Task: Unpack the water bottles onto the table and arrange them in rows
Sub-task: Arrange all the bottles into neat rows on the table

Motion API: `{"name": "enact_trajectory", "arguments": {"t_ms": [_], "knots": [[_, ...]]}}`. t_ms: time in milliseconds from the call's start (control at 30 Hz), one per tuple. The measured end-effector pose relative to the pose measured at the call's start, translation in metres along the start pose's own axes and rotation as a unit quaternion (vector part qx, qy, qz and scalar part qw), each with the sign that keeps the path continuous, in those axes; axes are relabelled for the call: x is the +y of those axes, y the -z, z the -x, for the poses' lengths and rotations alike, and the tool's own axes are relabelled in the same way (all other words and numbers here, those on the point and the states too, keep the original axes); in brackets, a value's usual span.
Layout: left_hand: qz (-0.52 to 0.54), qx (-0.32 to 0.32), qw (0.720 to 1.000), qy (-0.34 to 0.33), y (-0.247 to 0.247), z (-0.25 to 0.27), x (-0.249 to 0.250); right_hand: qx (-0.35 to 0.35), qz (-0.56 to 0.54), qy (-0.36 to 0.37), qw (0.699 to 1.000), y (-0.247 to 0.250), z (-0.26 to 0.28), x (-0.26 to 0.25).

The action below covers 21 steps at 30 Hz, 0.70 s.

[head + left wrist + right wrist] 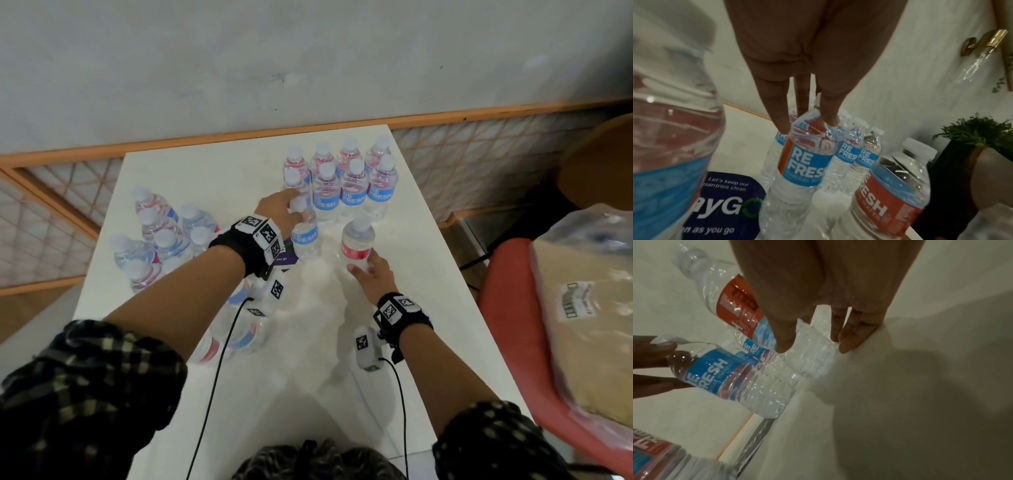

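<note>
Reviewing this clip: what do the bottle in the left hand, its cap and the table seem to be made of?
Bottle in the left hand: thin clear plastic, likely; ribbed, glinting walls, see-through.
Cap: opaque white plastic, probably; matte.
Table: smooth white top, perhaps laminate; faint sheen, core not visible.

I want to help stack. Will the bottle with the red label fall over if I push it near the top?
Probably. The red-label bottle is tall and narrow, so a push up high could tip it. It looks full, so likely heavy for its size. Its ribbed, thin plastic may dent a little. The right hand grips it low down, which seems steadier.
</note>
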State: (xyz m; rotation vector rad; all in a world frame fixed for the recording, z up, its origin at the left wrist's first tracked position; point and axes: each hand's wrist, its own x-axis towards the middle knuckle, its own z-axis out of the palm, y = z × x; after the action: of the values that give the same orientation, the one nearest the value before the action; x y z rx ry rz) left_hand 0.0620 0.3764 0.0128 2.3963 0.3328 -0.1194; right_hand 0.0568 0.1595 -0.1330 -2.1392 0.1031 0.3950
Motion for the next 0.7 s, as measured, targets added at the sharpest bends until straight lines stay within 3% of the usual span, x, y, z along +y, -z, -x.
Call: {"name": "enact_trajectory", "arguments": {"t_ms": [300, 400, 500, 700], "knots": [[-0.025, 0.011, 1.000, -0.011, 0.000, -0.002, 0.005, 0.008, 0.062, -0.004, 0.998, -0.005, -0.014, -0.012], [0.035, 0.030, 0.998, 0.046, -0.001, -0.008, 0.007, 0.004, 0.065, -0.006, 0.998, -0.005, -0.015, -0.011], [0.081, 0.009, 0.993, 0.088, -0.003, -0.018, 0.009, 0.002, 0.069, -0.009, 0.998, -0.005, -0.014, -0.010], [0.067, 0.013, 0.997, 0.047, -0.015, -0.025, 0.013, -0.001, 0.063, -0.010, 0.998, -0.003, -0.014, -0.010]]}}
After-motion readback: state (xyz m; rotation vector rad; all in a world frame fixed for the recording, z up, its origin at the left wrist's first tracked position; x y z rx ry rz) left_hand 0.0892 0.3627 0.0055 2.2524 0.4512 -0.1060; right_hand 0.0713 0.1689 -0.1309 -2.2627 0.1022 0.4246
